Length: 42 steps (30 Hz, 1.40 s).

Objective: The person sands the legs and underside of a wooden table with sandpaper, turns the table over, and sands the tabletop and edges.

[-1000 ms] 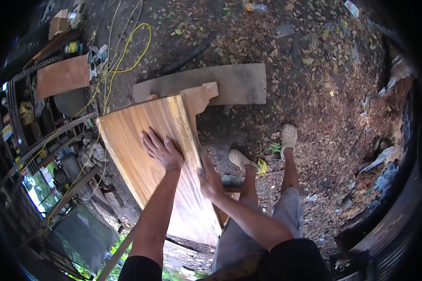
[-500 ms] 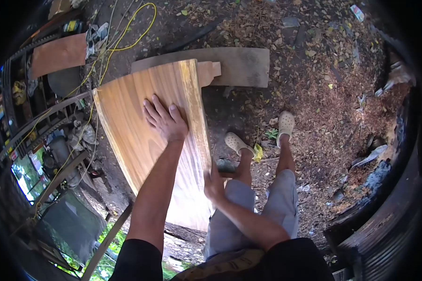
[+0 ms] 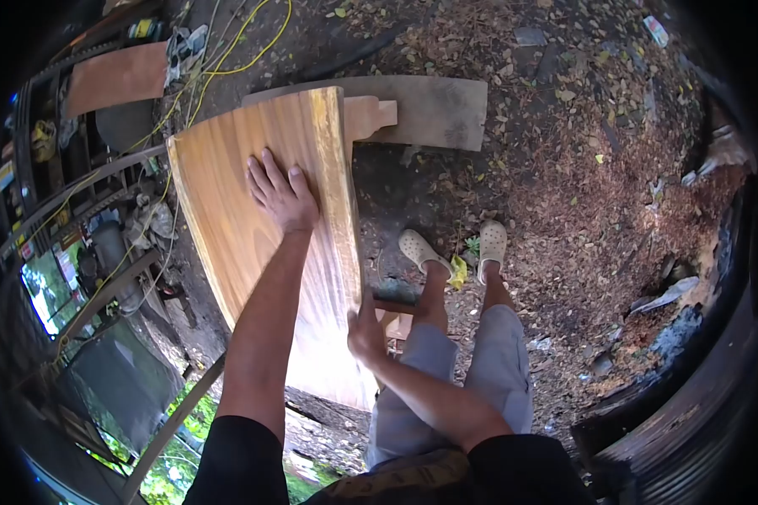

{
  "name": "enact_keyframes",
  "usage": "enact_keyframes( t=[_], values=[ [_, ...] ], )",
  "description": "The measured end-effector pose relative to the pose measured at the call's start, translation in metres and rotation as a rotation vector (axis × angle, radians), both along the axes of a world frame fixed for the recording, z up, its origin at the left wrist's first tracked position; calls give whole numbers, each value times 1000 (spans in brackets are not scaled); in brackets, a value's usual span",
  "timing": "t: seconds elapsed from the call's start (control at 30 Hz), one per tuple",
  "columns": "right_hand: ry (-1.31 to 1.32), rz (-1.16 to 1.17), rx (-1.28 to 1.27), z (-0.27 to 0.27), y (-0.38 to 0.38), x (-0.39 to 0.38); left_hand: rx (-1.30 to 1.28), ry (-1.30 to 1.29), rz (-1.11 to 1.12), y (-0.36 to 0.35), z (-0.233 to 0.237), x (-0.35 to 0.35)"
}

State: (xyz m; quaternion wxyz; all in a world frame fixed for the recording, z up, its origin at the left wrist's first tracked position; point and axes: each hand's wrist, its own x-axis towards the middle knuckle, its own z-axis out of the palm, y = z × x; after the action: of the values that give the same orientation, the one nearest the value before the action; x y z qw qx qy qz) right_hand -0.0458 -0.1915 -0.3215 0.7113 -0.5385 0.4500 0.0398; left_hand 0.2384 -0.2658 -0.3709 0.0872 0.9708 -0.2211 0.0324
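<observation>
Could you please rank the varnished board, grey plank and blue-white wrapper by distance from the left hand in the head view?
1. Varnished board: directly under the left hand.
2. Grey plank: on the ground beyond.
3. Blue-white wrapper: far upper right.

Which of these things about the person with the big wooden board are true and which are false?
1. The left hand lies flat on the wooden board. True.
2. The right hand holds a hammer. False: it rests at the board's right edge with no tool in view.
3. The person wears pale shoes. True.
4. The cable on the ground is blue. False: it is yellow.
</observation>
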Motion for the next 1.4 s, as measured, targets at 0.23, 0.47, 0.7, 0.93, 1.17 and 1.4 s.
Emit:
enact_keyframes(
  t=[0.23,0.47,0.7,0.93,1.17,1.4],
  values=[
    [-70,26,-28,1,-167,152,23,342,242,142,50,-98],
    [-34,13,-166,8,37,-30,279,805,481,250,66,-228],
    [19,-32,-56,-13,-127,139,182,776,518,241,70,-234],
    [108,157,185,12,60,-65,172,795,536,246,66,-231],
    [91,63,161,5,-87,80,184,767,515,252,60,-242],
    [87,160,-35,-3,96,-97,214,804,522,249,67,-238]
  ],
)
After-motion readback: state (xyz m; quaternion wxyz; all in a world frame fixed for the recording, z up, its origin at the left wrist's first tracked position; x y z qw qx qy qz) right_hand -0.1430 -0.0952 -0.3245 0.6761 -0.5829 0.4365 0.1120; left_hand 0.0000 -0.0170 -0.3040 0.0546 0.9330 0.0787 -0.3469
